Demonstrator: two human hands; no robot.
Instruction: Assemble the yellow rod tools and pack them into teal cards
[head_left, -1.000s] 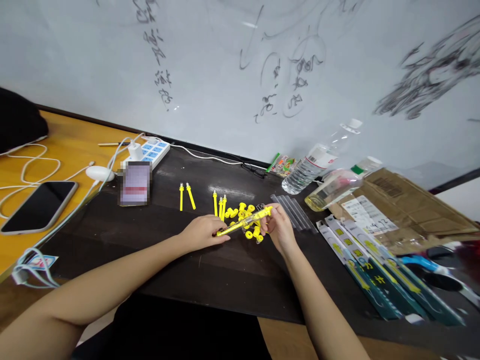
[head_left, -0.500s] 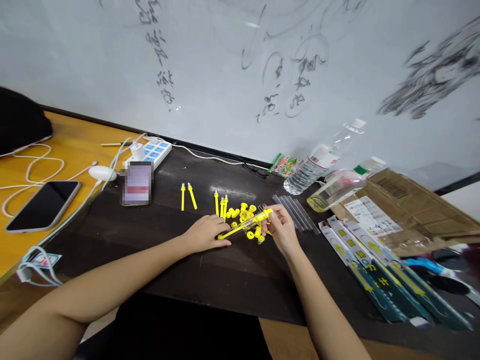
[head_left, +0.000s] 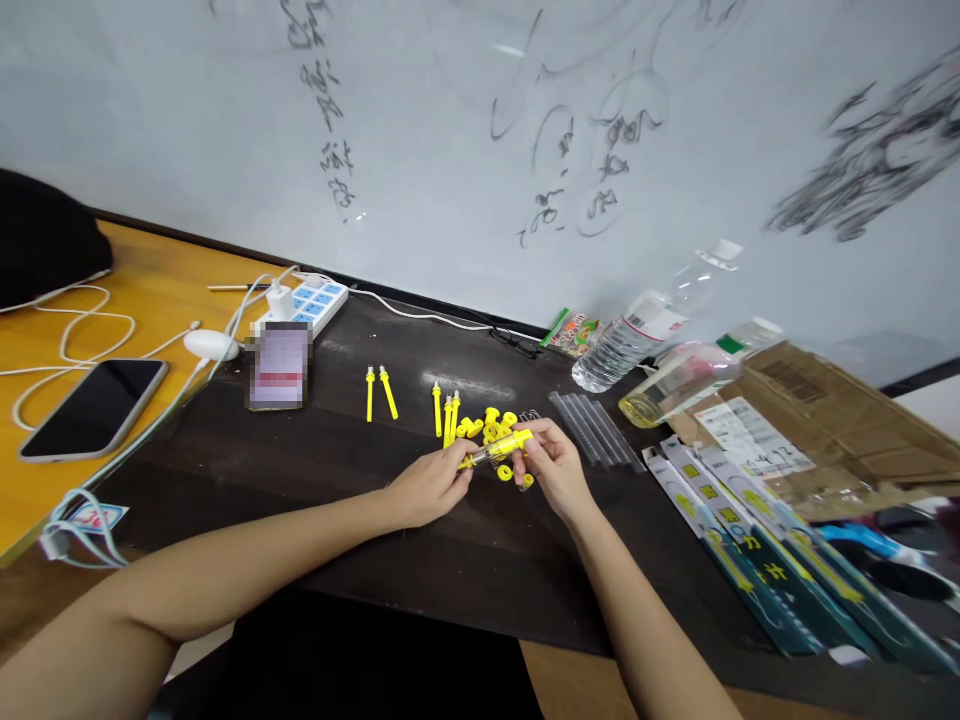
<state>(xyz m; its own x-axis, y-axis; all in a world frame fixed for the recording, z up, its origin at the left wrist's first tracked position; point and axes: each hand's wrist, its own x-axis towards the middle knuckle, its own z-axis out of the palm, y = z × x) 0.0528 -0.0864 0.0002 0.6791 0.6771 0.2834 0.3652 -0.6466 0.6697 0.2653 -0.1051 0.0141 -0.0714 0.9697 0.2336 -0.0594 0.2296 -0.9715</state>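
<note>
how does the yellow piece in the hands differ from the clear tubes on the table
The yellow-and-clear piece is held up between the left hand and the right hand, while the clear tubes lie on the dark table. The piece has bright yellow parts; the tubes look colourless. The piece is a single item; the tubes lie side by side as a group. Both are long and narrow.
</note>
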